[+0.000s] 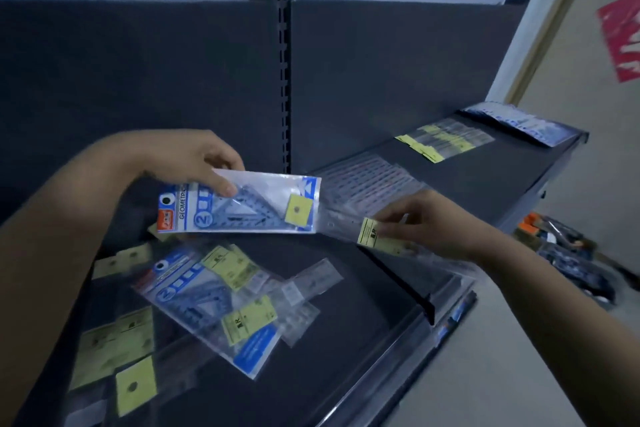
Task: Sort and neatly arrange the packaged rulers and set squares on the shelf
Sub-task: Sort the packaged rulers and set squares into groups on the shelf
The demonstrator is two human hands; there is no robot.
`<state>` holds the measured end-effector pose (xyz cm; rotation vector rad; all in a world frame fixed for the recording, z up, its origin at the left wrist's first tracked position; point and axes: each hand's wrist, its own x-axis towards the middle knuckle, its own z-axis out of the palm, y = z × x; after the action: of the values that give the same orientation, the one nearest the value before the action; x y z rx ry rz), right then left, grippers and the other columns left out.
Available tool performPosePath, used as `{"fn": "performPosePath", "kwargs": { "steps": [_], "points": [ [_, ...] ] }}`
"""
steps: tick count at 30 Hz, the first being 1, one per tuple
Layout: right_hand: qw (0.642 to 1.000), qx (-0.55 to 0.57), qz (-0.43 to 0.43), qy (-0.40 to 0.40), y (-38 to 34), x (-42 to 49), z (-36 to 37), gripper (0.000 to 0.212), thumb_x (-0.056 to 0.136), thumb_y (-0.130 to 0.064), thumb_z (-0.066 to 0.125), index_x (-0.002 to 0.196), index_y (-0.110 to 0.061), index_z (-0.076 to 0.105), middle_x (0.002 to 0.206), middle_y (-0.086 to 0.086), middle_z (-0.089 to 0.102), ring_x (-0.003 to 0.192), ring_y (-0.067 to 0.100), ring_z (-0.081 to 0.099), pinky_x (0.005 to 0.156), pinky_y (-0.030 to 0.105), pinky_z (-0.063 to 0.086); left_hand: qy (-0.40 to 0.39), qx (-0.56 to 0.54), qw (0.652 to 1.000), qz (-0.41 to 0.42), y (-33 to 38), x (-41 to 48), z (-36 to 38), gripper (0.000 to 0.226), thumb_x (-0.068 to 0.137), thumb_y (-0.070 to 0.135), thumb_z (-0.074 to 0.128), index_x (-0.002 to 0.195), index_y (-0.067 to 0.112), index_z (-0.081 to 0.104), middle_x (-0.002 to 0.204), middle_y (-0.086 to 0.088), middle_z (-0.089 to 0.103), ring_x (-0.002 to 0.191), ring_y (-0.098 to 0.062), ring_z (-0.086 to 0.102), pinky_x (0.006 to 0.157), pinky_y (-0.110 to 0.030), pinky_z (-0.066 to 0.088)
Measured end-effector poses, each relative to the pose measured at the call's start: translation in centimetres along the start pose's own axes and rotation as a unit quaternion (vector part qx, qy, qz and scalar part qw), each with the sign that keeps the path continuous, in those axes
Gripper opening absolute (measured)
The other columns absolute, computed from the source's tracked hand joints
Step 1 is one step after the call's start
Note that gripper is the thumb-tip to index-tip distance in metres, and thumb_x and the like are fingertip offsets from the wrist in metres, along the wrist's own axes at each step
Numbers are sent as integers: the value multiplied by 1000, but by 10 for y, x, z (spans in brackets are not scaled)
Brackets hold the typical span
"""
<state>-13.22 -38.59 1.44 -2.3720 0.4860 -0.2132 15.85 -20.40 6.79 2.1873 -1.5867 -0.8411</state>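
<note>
My left hand point(194, 159) pinches the top edge of a blue set square pack point(242, 204) and holds it in the air above the dark shelf point(346, 305). My right hand point(422, 222) pinches a clear packaged ruler point(377, 236) by its yellow label, just right of that pack. Below them a second blue set square pack point(207, 312) lies on the shelf among loose clear ruler packs point(308, 284) with yellow labels. More yellow-labelled packs point(114, 350) lie at the near left.
On the right shelf section lie a row of clear rulers point(367, 173), a row of yellow-labelled rulers point(443, 139) and a stack of blue packs point(519, 121) at the far end. A black divider point(415, 291) separates the sections. A bin of goods point(568, 253) stands on the floor.
</note>
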Motion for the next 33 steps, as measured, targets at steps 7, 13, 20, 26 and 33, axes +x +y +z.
{"fn": "performPosePath", "kwargs": {
  "steps": [7,13,20,26,33],
  "points": [
    [999,36,-24,8,51,-7,-39,6,75,-29,77,69,-29,74,72,0,72,58,16,60,51,24,47,165,-41,985,24,70,56,48,6,87,19,69,88,14,67,85,1,74,78,-18,69,73,-36,52],
    [995,44,-80,39,138,-21,-109,16,62,-42,76,67,-27,75,66,-5,72,53,13,62,50,20,48,224,-53,973,34,157,147,89,7,86,19,70,88,13,67,87,-1,75,79,-18,71,75,-37,54],
    [994,24,-101,19,248,-22,-205,8,76,-22,78,79,-15,76,70,-1,72,58,7,61,57,17,47,259,-59,964,9,237,251,124,5,91,14,60,92,11,64,85,-10,72,69,-19,61,65,-35,47],
    [993,9,-116,-23,301,28,-251,3,83,-16,72,82,-17,75,71,-4,70,59,1,60,58,13,46,311,-3,949,-50,255,300,117,8,92,11,53,86,10,58,74,-2,56,63,-17,48,57,-32,38],
    [990,27,-119,-75,342,129,-261,5,81,-15,74,79,-20,73,60,-18,64,54,-5,57,55,10,43,354,26,932,-76,256,354,88,12,94,13,50,85,8,56,82,-6,59,73,-18,50,60,-28,36]
  ]
}}
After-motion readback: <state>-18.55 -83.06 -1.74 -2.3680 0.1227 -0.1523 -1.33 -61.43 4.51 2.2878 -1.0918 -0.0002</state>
